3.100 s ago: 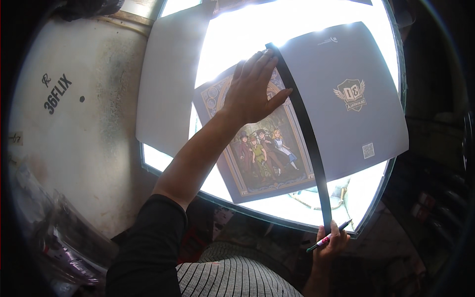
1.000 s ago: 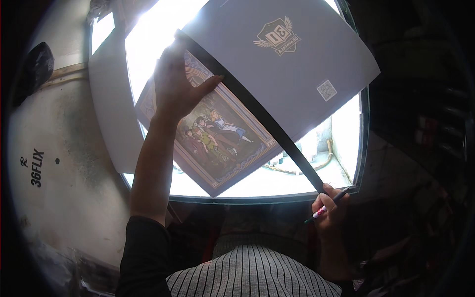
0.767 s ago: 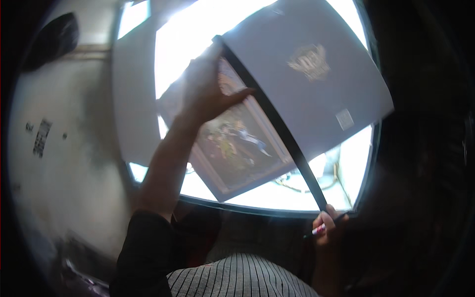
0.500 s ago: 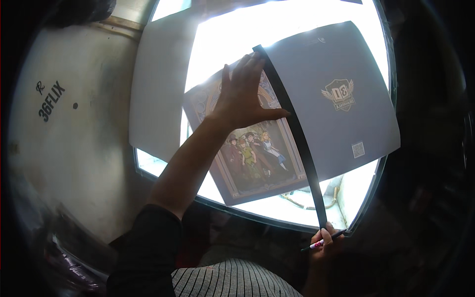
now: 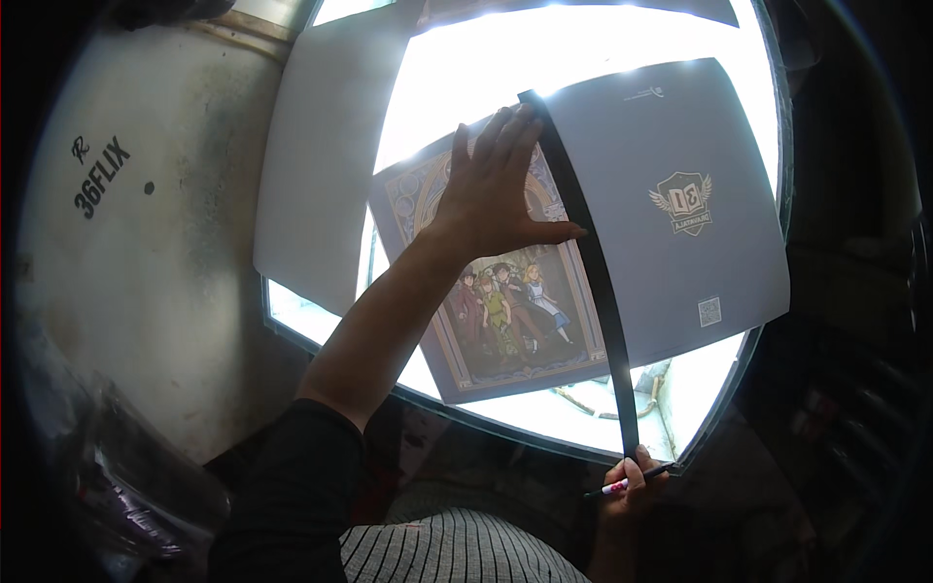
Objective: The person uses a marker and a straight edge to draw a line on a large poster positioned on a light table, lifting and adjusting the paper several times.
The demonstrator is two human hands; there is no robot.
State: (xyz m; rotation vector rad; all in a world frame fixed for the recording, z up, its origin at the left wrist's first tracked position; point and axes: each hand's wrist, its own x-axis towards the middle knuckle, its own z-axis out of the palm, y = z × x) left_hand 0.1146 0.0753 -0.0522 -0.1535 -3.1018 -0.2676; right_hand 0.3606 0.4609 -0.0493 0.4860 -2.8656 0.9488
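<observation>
A printed cover sheet (image 5: 661, 277) lies across a glowing light table, its left panel showing a framed picture of several cartoon figures and its right panel plain with a winged crest. Along the line between the panels runs a long black strip (image 5: 599, 267). My left hand (image 5: 491, 189) is spread flat on the picture panel, fingertips by the strip's far end and thumb touching its edge. At the near edge of the table, my right hand (image 5: 630, 481) is closed round a slim pen (image 5: 614, 488) and the near end of the strip. The hand hides part of the picture.
The bright light table (image 5: 573, 44) has a dark rim. A blank grey sheet (image 5: 326, 155) covers its left side, overhanging the edge. Further left is a worn pale board (image 5: 146, 291) with dark lettering. Crumpled clear plastic (image 5: 146, 486) lies at lower left.
The view has shifted a little, so the sheet and strip appear slightly further right. My left hand remains spread on the sheet; my right hand still grips the pen and strip end.
</observation>
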